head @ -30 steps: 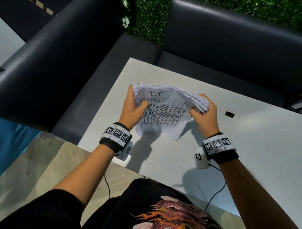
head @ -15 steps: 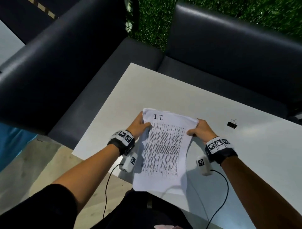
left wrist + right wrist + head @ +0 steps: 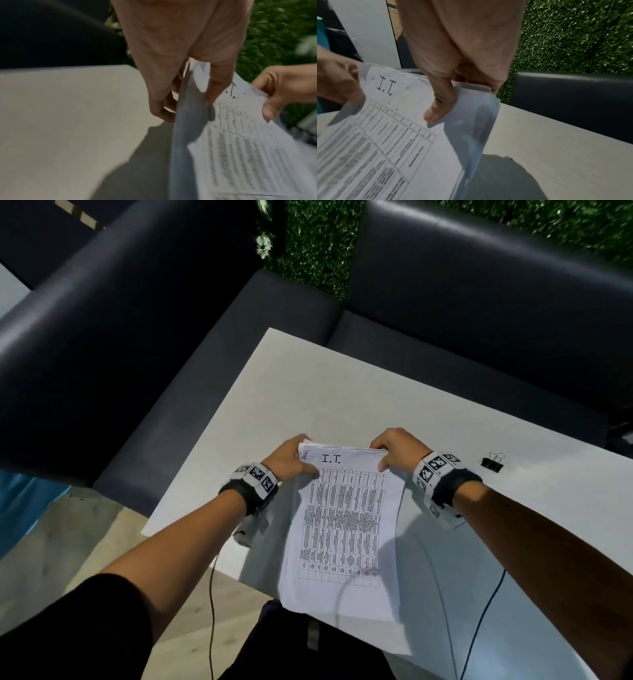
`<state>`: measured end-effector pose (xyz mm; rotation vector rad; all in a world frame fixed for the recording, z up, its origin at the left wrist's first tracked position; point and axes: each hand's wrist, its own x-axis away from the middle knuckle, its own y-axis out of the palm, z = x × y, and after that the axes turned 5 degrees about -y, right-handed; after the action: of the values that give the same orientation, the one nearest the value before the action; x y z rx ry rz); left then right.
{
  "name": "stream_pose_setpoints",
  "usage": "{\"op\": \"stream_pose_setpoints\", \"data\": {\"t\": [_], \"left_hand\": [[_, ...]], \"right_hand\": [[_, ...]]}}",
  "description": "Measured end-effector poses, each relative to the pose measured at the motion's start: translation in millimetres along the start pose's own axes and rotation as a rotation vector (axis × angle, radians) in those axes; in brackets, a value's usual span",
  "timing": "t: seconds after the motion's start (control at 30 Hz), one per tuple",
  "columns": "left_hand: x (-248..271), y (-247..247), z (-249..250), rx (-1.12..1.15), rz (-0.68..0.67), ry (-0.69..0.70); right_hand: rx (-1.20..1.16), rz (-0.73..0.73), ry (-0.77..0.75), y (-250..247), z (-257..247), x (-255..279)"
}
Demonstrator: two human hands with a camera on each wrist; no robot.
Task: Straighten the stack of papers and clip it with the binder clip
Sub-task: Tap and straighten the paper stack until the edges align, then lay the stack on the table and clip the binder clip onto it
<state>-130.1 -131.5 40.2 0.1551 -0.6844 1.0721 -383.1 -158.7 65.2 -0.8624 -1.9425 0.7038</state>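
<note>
The stack of papers, its top sheet a printed table headed "I.T.", hangs above the white table with its lower edge past the table's near edge. My left hand pinches the stack's top left corner, thumb on the front sheet. My right hand pinches the top right corner the same way. The left wrist view shows the stack between thumb and fingers of my left hand. In the right wrist view my right hand grips the stack. The black binder clip lies on the table right of my right wrist.
Dark sofas wrap the table's far and left sides, with a green hedge wall behind. Cables trail from both wrists across the near table edge. Bare tabletop stretches beyond the papers and to the right.
The curled, bunched stack has been let down and now hangs as one flat sheaf. Both hands have shifted from its sides to its top corners and come nearer to me.
</note>
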Motion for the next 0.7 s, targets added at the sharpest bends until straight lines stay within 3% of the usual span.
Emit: {"op": "stream_pose_setpoints", "data": {"t": [0.1, 0.2, 0.27, 0.57, 0.63, 0.7], "left_hand": [[-14, -6, 28, -0.345, -0.049, 0.069], [-28, 6, 49, -0.842, -0.145, 0.036], [-33, 17, 59, -1.039, -0.178, 0.027], [-49, 33, 62, -1.162, -0.228, 0.023], [-51, 29, 58, -1.159, -0.213, 0.018], [-53, 26, 54, -1.147, -0.199, 0.009]], "right_hand": [[-0.016, 0.002, 0.01, 2, 3, -4], [0.0, -0.007, 0.008, 2, 6, -6], [0.007, -0.016, 0.034, 5, 11, -8], [-0.115, -0.021, 0.075, 11, 33, 1], [-0.241, 0.053, 0.126, 1, 54, 15], [-0.297, 0.24, 0.2, -12, 93, 32]]}}
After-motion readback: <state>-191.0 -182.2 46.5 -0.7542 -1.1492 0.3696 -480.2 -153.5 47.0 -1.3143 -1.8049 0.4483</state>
